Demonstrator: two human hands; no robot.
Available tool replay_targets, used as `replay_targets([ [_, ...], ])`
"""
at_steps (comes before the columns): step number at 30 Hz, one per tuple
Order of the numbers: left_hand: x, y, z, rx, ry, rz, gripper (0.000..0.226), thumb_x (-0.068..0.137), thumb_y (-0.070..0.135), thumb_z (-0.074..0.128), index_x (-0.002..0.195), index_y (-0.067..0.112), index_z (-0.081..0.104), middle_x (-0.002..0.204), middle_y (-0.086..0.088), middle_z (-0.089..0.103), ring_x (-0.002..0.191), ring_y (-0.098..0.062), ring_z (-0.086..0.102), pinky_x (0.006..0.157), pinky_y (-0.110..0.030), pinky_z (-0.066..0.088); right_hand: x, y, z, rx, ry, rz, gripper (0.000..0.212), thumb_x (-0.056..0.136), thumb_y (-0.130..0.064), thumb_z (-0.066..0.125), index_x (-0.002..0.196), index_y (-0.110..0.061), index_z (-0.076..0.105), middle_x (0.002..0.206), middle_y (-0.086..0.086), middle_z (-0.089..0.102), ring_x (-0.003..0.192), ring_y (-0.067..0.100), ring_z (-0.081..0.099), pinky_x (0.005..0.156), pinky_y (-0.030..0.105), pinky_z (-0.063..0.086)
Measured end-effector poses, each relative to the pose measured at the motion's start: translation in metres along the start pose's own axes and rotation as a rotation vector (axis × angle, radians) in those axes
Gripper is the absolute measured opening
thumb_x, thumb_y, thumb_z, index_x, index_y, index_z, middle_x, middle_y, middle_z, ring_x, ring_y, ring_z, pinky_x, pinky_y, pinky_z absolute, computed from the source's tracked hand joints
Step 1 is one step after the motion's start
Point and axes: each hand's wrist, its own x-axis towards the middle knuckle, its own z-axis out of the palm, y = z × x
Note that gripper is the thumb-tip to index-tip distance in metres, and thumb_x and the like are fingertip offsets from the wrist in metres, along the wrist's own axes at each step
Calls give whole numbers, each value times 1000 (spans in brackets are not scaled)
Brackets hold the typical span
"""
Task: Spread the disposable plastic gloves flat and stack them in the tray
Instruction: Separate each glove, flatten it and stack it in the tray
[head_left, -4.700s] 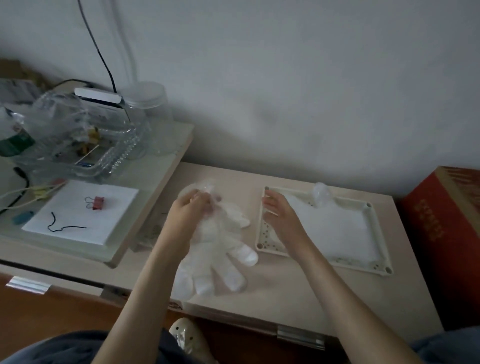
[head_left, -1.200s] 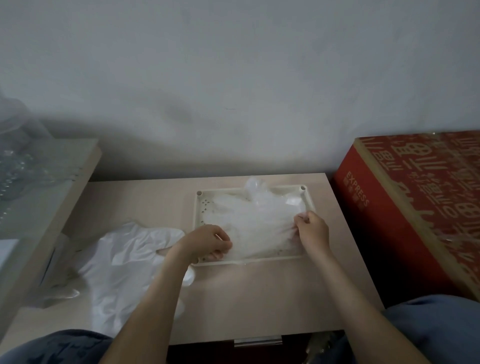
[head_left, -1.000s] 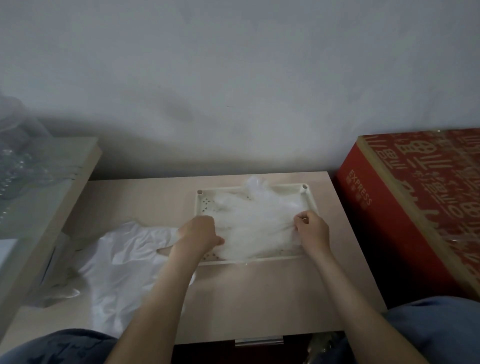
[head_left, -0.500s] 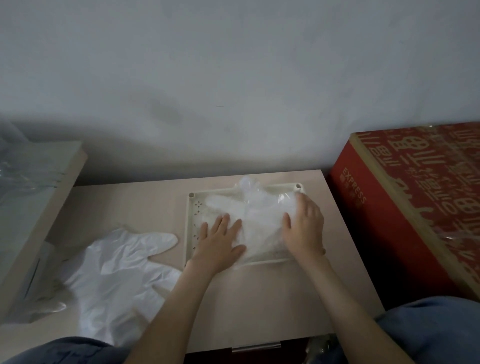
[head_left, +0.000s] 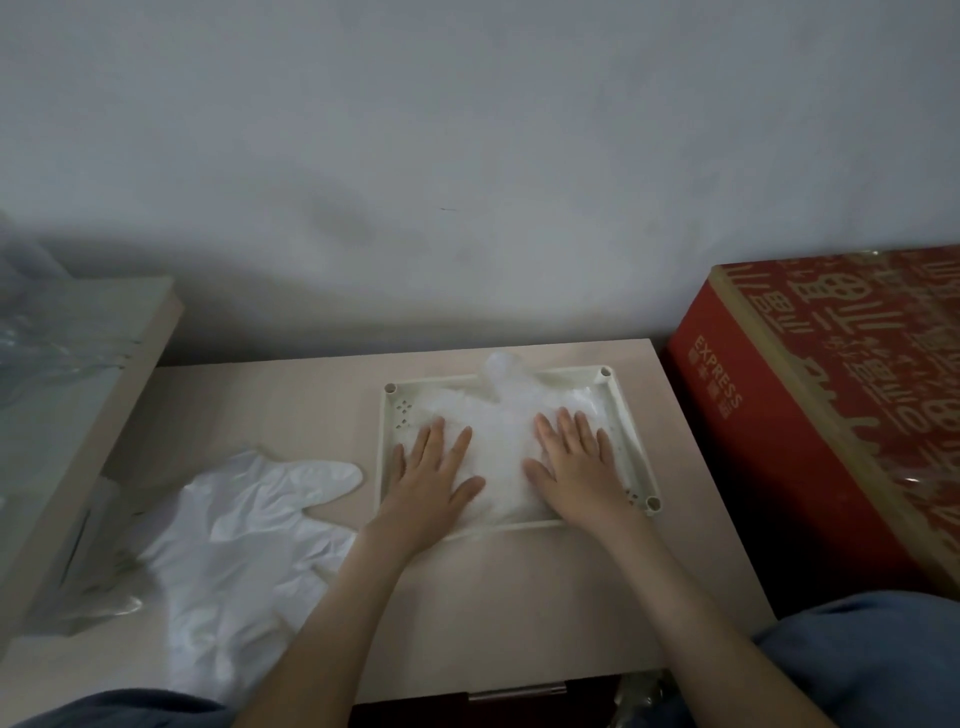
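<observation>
A cream square tray (head_left: 631, 441) lies on the low wooden table (head_left: 519, 613). Clear plastic gloves (head_left: 498, 452) are stacked inside it, with one crumpled tip sticking up at the tray's far rim. My left hand (head_left: 431, 483) presses flat on the left part of the stack, fingers straight and spread. My right hand (head_left: 576, 467) presses flat on the right part the same way. More white plastic gloves (head_left: 234, 530) lie loose on the table to the left of the tray.
A red cardboard box (head_left: 831, 405) printed EXPRESS stands against the table's right side. A higher shelf (head_left: 78, 426) with clear plastic on it borders the left. The wall runs behind the table. My blue-clad knees show at the bottom corners.
Both hands went from pinching the top glove's edges to lying flat on it with spread fingers. They have slid slightly outward over the stack since half a second ago.
</observation>
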Motion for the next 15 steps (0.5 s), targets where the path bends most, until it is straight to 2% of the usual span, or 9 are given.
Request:
replay_targets([
  [2, -14, -1, -3, -38, 96, 3, 99, 65, 79, -20, 151, 33, -2, 160, -5, -12, 147, -22, -10, 116, -43, -5, -6, -7, -4, 4, 80, -18, 64, 100, -48, 24, 153, -26, -6, 159, 4, -16, 145, 19, -22, 117, 40, -14],
  [3, -24, -4, -4, -46, 166, -8, 97, 70, 77, -19, 152, 31, 7, 160, -9, -2, 147, -26, 0, 117, -45, 1, -9, -14, -5, 14, 111, -44, 64, 100, -47, 25, 153, -26, -6, 159, 3, -17, 144, 17, -22, 116, 40, -15],
  [5, -42, -16, -9, -108, 317, -49, 78, 87, 65, 6, 142, 23, 41, 147, -17, 34, 133, -37, 36, 109, -50, 26, -14, -29, -8, 55, 149, -111, 64, 100, -43, 29, 152, -28, -6, 159, 1, -16, 144, 15, -22, 116, 37, -15],
  [6, -51, -25, -11, -157, 381, -74, 65, 90, 57, 20, 129, 20, 55, 133, -15, 47, 118, -37, 47, 101, -48, 35, -16, -38, -8, 76, 149, -153, 65, 101, -41, 30, 152, -28, -7, 160, 1, -16, 144, 15, -22, 116, 36, -15],
  [7, -64, -38, -12, -187, 418, -105, 53, 90, 51, 31, 119, 18, 60, 121, -12, 51, 109, -36, 50, 95, -46, 38, -19, -51, -6, 91, 143, -211, 66, 101, -38, 32, 152, -29, -8, 160, 0, -15, 145, 14, -21, 116, 35, -14],
  [9, -89, -65, -12, -176, 394, -168, 37, 88, 37, 54, 117, 14, 58, 116, -9, 48, 107, -32, 47, 95, -41, 36, -27, -77, 3, 83, 137, -336, 67, 100, -33, 36, 152, -28, -6, 161, 0, -10, 146, 15, -16, 116, 33, -11],
  [10, -97, -74, -11, -162, 363, -208, 41, 85, 33, 62, 120, 13, 55, 120, -8, 44, 111, -31, 44, 97, -39, 34, -30, -86, 6, 80, 143, -391, 67, 100, -29, 38, 152, -27, -3, 161, 1, -6, 147, 16, -13, 116, 33, -10],
  [13, -128, -106, -8, -152, 250, -337, 59, 83, 40, 66, 130, 16, 39, 129, -4, 33, 118, -23, 34, 101, -33, 28, -41, -125, 20, 90, 104, -510, 66, 99, -23, 41, 153, -24, 3, 161, 2, -2, 148, 17, -8, 114, 30, -9],
  [15, -142, -122, -5, -152, 181, -358, 61, 83, 42, 66, 130, 17, 38, 129, -2, 33, 117, -20, 34, 100, -28, 28, -46, -151, 28, 61, 45, -559, 65, 100, -26, 40, 153, -25, 2, 161, 1, -2, 147, 16, -9, 115, 30, -9],
])
